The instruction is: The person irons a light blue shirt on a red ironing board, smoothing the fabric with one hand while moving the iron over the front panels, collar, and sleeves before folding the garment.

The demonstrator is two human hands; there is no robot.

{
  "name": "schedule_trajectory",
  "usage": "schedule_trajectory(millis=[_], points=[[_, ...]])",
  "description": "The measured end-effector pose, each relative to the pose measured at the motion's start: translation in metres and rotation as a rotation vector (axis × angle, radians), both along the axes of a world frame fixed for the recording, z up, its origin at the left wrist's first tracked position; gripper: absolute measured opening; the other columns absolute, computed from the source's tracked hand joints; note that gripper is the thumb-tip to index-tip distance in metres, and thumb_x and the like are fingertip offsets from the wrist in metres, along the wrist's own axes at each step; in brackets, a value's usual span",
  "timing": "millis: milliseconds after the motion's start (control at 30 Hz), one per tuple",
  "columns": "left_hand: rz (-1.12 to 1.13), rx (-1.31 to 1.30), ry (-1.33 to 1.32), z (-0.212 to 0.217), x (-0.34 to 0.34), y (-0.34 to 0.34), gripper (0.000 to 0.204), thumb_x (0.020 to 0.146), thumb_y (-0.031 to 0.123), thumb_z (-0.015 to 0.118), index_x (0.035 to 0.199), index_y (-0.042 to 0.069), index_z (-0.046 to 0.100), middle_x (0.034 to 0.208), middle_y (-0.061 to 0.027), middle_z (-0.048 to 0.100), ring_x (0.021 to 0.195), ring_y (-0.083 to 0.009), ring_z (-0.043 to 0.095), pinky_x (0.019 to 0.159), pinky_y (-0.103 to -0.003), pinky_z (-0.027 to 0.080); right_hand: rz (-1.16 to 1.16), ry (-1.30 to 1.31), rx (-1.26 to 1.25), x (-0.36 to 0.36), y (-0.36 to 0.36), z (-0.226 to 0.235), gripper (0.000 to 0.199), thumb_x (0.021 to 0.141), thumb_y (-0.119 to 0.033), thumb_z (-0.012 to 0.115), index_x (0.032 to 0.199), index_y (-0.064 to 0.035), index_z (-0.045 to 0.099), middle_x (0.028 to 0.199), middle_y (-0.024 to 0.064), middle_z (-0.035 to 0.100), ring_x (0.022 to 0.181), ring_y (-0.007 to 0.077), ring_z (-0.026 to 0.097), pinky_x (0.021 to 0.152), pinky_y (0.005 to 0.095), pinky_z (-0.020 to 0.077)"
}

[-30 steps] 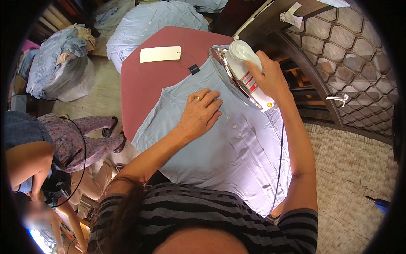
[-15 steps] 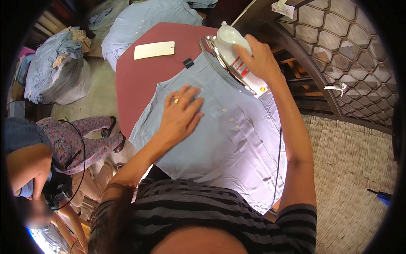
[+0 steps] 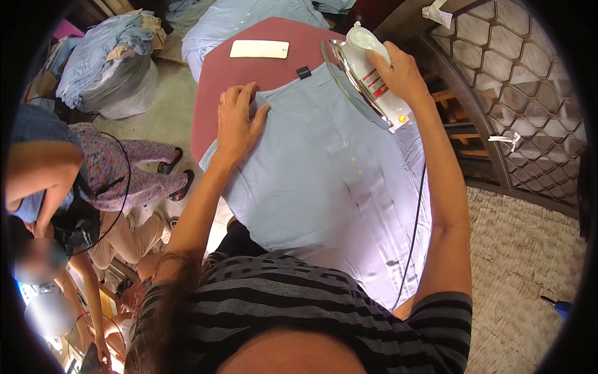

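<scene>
While the pale blue shirt (image 3: pixel 324 187) lies spread front-up over the dark red worktop (image 3: pixel 261 62), hem toward the person and collar at the far end, both hands have travelled up it since a second ago. The left hand (image 3: pixel 237 121), which then pressed the cloth nearer the chest, now lies flat at the shirt's left shoulder, its fingers (image 3: pixel 233 100) spread and reaching over the edge onto the bare worktop, holding nothing. The right hand (image 3: pixel 402 75) is wrapped around the handle of the white iron (image 3: pixel 367 75), fingers closed on it. The iron has gone farther toward the collar and stands tipped on its edge, its metal sole turned left and off the cloth; its dark cord (image 3: pixel 414 237) trails back along the shirt's right side. I judge that the lower front has had its pass and the work has moved to the shoulders and collar, with the left hand flattening cloth ahead of the iron.

On the iron's white body sits a red-striped label and, near the heel, a small orange lamp. At the inside of the collar is a small dark square tag (image 3: pixel 303 72). Beyond it, on the bare worktop, lies a flat cream oblong card (image 3: pixel 260 48), its corners rounded. Farther off, a second pale blue garment (image 3: pixel 249 22) rests past the worktop's end, and at far left a heap of clothes (image 3: pixel 103 59) sits on the floor.
</scene>
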State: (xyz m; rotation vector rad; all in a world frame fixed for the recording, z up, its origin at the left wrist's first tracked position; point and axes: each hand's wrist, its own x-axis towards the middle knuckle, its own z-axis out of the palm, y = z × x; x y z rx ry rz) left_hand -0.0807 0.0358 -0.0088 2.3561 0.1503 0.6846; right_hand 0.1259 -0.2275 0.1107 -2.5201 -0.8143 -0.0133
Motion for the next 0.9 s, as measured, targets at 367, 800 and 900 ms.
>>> schedule_trajectory(millis=[367,800,900], points=[[0.091,-0.009,-0.066,-0.006,-0.003,-0.001,0.033,0.078,0.022,0.08,0.101,0.002,0.068,0.097,-0.0116,0.06,0.095,-0.0313,0.057,0.083,-0.041,0.048,0.253,0.055,0.057,-0.054,-0.03,0.025,0.037,0.093,-0.035,0.064,0.095,0.0011,0.06,0.078,0.0226,0.066,0.068,0.0303,0.067,0.065,0.0396,0.0503],[0.197,-0.105,0.086,0.0,0.004,0.005,0.021,0.085,0.023,0.074,0.094,0.007,0.066,0.08,-0.0088,0.065,0.078,-0.0255,0.062,0.071,-0.038,0.049,0.184,0.0,-0.036,-0.08,-0.005,0.014,0.035,0.093,-0.033,0.062,0.092,0.0011,0.057,0.076,0.0248,0.066,0.073,0.0458,0.064,0.067,0.0489,0.0503],[0.175,-0.122,0.024,0.002,0.009,-0.004,0.018,0.083,0.022,0.075,0.09,0.007,0.068,0.076,-0.0065,0.066,0.074,-0.0243,0.06,0.069,-0.039,0.048,0.195,-0.043,-0.07,-0.071,-0.013,0.013,0.033,0.092,-0.031,0.064,0.092,0.001,0.056,0.076,0.0262,0.065,0.073,0.0459,0.064,0.064,0.0477,0.0495]])
